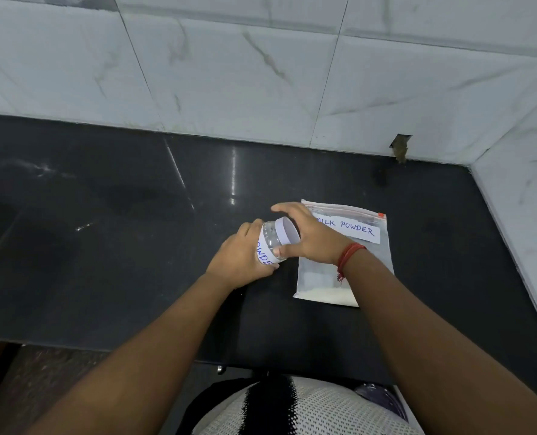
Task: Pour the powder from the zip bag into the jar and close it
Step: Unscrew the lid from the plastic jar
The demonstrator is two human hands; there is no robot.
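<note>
Dark counter: left hand grips the jar, right hand clutches its lid; twist off gently, jar steady.

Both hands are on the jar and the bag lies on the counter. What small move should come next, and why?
Probably twist the lid off with the right hand while the left hand steadies the jar. The jar is tilted and the lid seems still on, and the zip bag lies flat on the counter with its powder still inside, so pouring cannot start yet.
</note>
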